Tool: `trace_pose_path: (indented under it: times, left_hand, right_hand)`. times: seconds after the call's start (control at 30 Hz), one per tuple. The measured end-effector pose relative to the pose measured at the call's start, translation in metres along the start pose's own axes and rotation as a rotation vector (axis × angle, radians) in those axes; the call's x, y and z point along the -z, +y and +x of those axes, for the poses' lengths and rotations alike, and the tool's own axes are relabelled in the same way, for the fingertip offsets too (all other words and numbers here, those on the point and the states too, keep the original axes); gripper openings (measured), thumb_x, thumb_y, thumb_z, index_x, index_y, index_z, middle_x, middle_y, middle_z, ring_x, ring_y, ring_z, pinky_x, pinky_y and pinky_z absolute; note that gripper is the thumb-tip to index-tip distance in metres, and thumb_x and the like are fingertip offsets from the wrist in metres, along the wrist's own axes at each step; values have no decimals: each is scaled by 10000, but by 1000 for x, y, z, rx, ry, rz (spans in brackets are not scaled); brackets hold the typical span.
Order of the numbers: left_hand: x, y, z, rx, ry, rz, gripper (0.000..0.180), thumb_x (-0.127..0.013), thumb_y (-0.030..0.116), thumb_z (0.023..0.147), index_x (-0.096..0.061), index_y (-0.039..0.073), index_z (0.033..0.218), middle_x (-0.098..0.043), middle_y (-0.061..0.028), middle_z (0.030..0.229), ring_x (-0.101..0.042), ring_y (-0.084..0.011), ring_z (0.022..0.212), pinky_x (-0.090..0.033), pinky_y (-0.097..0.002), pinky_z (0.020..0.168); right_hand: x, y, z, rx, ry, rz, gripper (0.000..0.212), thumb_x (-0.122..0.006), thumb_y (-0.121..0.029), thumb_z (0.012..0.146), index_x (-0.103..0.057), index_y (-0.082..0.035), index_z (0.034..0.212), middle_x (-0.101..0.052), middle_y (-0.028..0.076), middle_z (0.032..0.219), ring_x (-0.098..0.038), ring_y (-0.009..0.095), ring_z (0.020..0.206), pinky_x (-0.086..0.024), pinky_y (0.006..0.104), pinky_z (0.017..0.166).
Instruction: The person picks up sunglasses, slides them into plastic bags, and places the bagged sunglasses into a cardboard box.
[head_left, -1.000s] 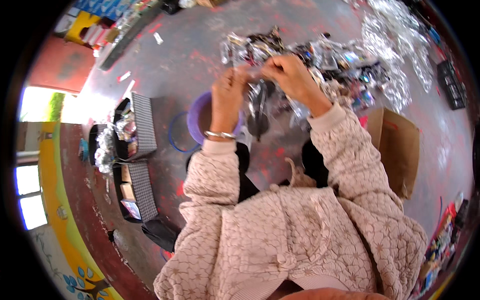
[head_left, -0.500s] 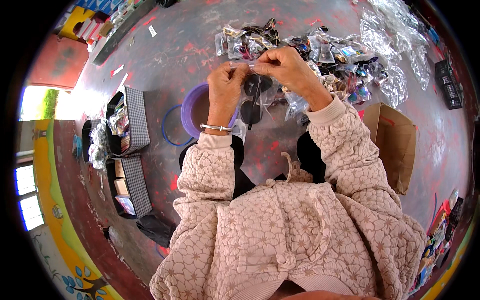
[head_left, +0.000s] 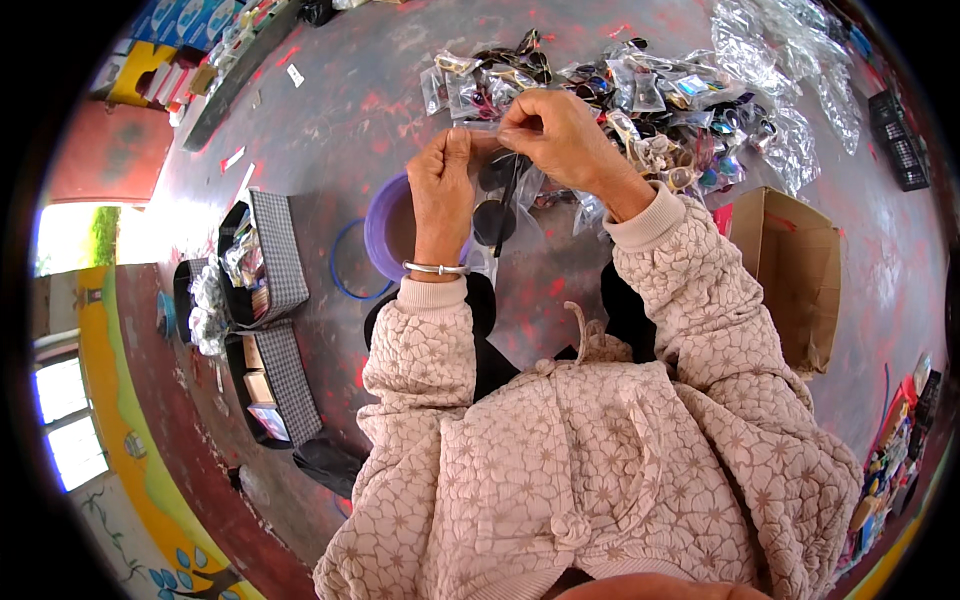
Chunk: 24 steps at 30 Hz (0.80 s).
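Note:
A clear plastic bag (head_left: 528, 200) hangs between my two hands, with dark sunglasses (head_left: 493, 222) inside it. My left hand (head_left: 440, 185) is closed, pinching the left end of the bag's top edge between thumb and fingers. At the other end of that edge, the fingers and thumb of my right hand (head_left: 565, 140) are pressed together on the plastic. A purple basin (head_left: 377, 235) stands on the floor just left of and partly behind my left wrist. Beyond my right hand lies a heap of bagged sunglasses (head_left: 640, 92).
Crumpled clear plastic (head_left: 752, 60) spreads at the far right, near a black crate (head_left: 897, 140). An open cardboard box (head_left: 790, 285) stands right of my right arm. Two checked storage boxes (head_left: 284, 240) sit at the left, with a blue ring (head_left: 334, 262) between them and the basin.
My left thumb has straightened upward along the bag's top edge, and my right hand has shifted slightly left and up. Both hands still hold the bag. The view has turned a little.

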<state>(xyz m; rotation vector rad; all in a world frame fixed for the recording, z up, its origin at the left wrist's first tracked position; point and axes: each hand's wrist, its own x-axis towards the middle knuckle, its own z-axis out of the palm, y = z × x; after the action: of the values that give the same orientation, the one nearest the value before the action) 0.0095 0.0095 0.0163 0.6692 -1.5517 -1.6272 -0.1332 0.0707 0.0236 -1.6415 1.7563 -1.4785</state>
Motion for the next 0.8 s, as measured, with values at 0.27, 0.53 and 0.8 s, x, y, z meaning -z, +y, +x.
trace_pose_path:
  times: [0.27,0.53,0.8]
  left_hand:
    - [7,-6,2,72,-9,10,144,-583,95,844,-633,-37,871,-627,-29,774,-539,-61,662,-436,-204,604]
    - [12,0,5,65,89,-358,58,-595,77,836,-617,24,826,-632,-58,804,-575,-112,697,-460,-232,635]
    - [8,-9,2,-28,148,-286,127,-591,101,843,-621,-21,827,-616,-44,737,-548,-88,639,-450,-225,596]
  right_hand:
    - [1,1,4,-19,-99,81,148,-634,-110,759,-614,36,778,-586,48,665,-518,91,614,-415,242,556]
    - [15,5,5,-174,-130,419,180,-652,-151,785,-650,28,772,-525,-30,579,-430,37,534,-352,212,481]
    - [-1,2,2,-72,19,123,133,-665,-92,746,-633,36,755,-537,15,564,-456,64,518,-377,230,484]
